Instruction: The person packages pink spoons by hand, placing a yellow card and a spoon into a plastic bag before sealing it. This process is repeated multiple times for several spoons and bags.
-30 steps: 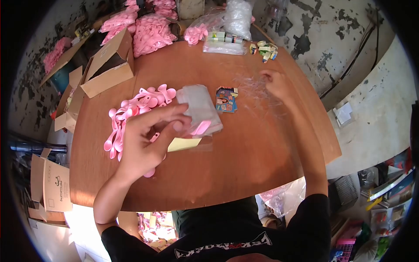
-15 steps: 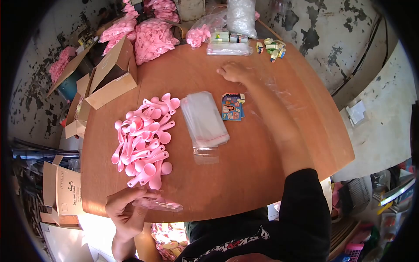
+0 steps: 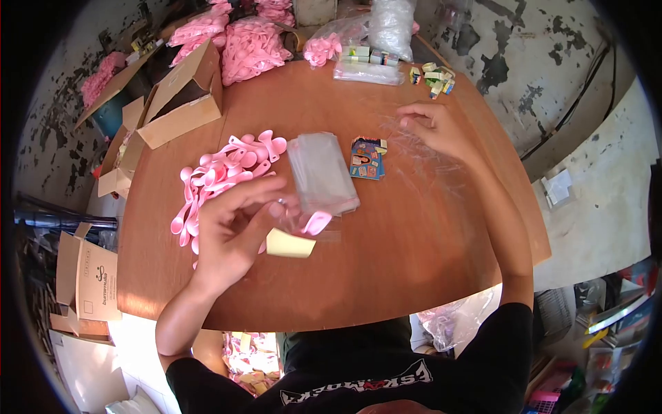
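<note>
Raised over the table, my left hand pinches a clear bag with a pink spoon in it. A pale yellow card shows just below the spoon; whether it is inside the bag is unclear. Behind this hand lies a pile of loose pink spoons, partly hidden. A stack of clear bags lies mid-table, beside small printed cards. My right hand is at the right with fingers curled together, near thin clear plastic strips; what its fingertips hold is too small to tell.
Open cardboard boxes stand at the left edge. Along the back are bulging bags of pink spoons, a pack of clear bags and several small rolled pieces. A printed carton stands lower left.
My left hand has moved up and right from the table's near edge with the bagged spoon, and the yellow card now shows. My right hand has moved right, over the plastic strips.
</note>
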### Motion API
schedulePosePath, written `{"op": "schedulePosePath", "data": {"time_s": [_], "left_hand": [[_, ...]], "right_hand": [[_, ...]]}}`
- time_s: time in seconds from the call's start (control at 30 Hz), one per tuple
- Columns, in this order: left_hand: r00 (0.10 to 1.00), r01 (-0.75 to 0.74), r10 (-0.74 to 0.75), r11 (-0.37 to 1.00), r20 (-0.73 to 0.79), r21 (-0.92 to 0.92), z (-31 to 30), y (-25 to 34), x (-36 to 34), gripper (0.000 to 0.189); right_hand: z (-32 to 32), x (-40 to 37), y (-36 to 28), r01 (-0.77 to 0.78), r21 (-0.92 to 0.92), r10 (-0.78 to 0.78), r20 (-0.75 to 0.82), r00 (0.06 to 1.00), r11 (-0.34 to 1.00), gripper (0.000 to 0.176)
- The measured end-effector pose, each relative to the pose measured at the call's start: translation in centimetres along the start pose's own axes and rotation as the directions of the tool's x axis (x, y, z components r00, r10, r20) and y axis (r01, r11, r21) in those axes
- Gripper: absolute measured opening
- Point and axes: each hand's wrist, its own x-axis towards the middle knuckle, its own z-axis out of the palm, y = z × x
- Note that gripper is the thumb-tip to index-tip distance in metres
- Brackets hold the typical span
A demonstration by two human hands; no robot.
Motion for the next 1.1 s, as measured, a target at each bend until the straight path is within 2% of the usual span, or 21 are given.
{"op": "schedulePosePath", "data": {"time_s": [0.03, 0.07, 0.13, 0.17, 0.23, 0.27, 0.33, 0.37, 0.4, 0.47, 0.5, 0.57, 0.63, 0.7, 0.73, 0.8, 0.83, 0.93, 1.0, 1.07, 1.1], "left_hand": [[1.0, -0.004, 0.004, 0.999, 0.009, -0.043, 0.6, -0.3, 0.9, 0.03], [0.998, 0.055, -0.055, 0.995, 0.01, -0.088, 1.2, -0.2, 1.5, 0.03], [0.997, 0.077, -0.074, 0.986, 0.025, -0.147, 2.2, -1.0, 2.5, 0.031], [0.997, 0.078, -0.076, 0.987, 0.021, -0.141, 2.6, -1.3, 2.8, 0.031], [0.999, 0.006, 0.0, 0.989, 0.039, -0.146, 3.2, -1.8, 3.2, 0.032], [0.999, 0.007, -0.002, 0.989, 0.036, -0.145, 3.4, -1.8, 3.3, 0.032], [0.999, 0.031, -0.027, 0.986, 0.021, -0.164, 3.7, -1.9, 2.9, 0.032], [0.999, 0.036, -0.034, 0.986, 0.016, -0.163, 3.7, -1.8, 2.6, 0.032], [0.999, 0.024, -0.02, 0.989, 0.029, -0.143, 3.5, -1.5, 2.3, 0.036], [0.999, 0.017, -0.013, 0.992, 0.037, -0.121, 3.2, -1.2, 1.8, 0.039], [0.999, -0.034, 0.036, 0.991, 0.018, -0.13, 3.0, -1.1, 1.6, 0.044], [0.991, -0.137, 0.136, 0.98, -0.019, -0.148, 2.5, -1.0, 1.2, 0.055], [0.988, -0.153, 0.146, 0.977, -0.054, -0.148, 1.9, -1.3, 0.9, 0.055], [0.986, -0.154, 0.142, 0.977, -0.084, -0.145, 1.5, -1.2, 0.6, 0.056], [0.986, -0.153, 0.142, 0.977, -0.085, -0.146, 1.4, -1.3, 0.5, 0.056], [0.989, -0.124, 0.113, 0.986, -0.096, -0.115, 1.2, -1.9, 0.3, 0.057], [0.989, -0.123, 0.112, 0.986, -0.097, -0.116, 1.2, -2.2, 0.3, 0.057], [0.994, -0.095, 0.093, 0.995, -0.065, -0.035, 1.5, -2.9, 0.4, 0.063], [0.997, -0.076, 0.077, 0.99, -0.001, 0.122, 2.0, -3.2, 0.4, 0.072], [0.997, -0.074, 0.075, 0.991, -0.002, 0.115, 2.5, -3.8, 0.5, 0.078], [0.995, -0.088, 0.079, 0.986, 0.068, 0.142, 2.7, -3.9, 0.5, 0.078]], "right_hand": [[0.4, -1.1, -2.9, 0.023, 0.083, -0.032, 0.116, 0.993, 0.996, 0.036], [1.0, -2.2, -5.9, 0.034, 0.168, -0.072, 0.226, 0.971, 0.985, 0.039], [2.7, -3.7, -10.3, 0.26, 0.106, -0.28, 0.298, 0.913, 0.96, 0.039], [4.3, -4.4, -11.1, 0.264, 0.112, -0.286, 0.298, 0.911, 0.958, 0.039], [6.8, -5.1, -12.2, 0.196, 0.382, -0.255, 0.11, 0.961, 0.903, 0.034], [7.2, -5.0, -12.5, 0.197, 0.384, -0.257, 0.111, 0.96, 0.902, 0.034], [7.8, -4.9, -13.0, 0.075, 0.441, -0.163, 0.166, 0.972, 0.894, 0.027], [8.0, -4.8, -13.3, 0.112, 0.429, -0.178, 0.117, 0.977, 0.896, 0.019], [8.1, -4.7, -13.5, 0.11, 0.435, -0.179, 0.122, 0.976, 0.894, 0.019], [8.0, -4.3, -14.2, 0.254, 0.385, -0.267, -0.021, 0.964, 0.887, 0.019], [7.7, -4.0, -14.5, 0.338, 0.296, -0.333, -0.069, 0.94, 0.893, 0.014], [6.3, -4.1, -16.2, 0.327, 0.333, -0.305, -0.117, 0.945, 0.884, 0.012], [4.6, -4.4, -18.6, 0.315, 0.367, -0.273, -0.163, 0.948, 0.875, 0.01], [3.4, -5.0, -20.6, 0.412, 0.319, -0.289, -0.367, 0.884, 0.854, 0.005], [3.5, -5.0, -20.3, 0.411, 0.319, -0.289, -0.365, 0.885, 0.854, 0.005], [4.5, -4.9, -18.8, 0.514, -0.026, -0.487, -0.36, 0.795, 0.858, 0.003], [5.4, -4.9, -17.6, 0.449, 0.029, -0.44, -0.155, 0.885, 0.893, 0.003], [7.0, -5.2, -16.0, 0.381, 0.045, -0.365, -0.201, 0.909, 0.924, 0.004], [7.4, -5.2, -16.1, 0.393, 0.059, -0.374, -0.208, 0.904, 0.918, 0.005], [7.9, -5.4, -16.6, 0.318, 0.134, -0.297, -0.157, 0.942, 0.939, 0.007], [8.2, -5.5, -16.9, 0.319, 0.132, -0.297, -0.157, 0.942, 0.939, 0.007]]}}
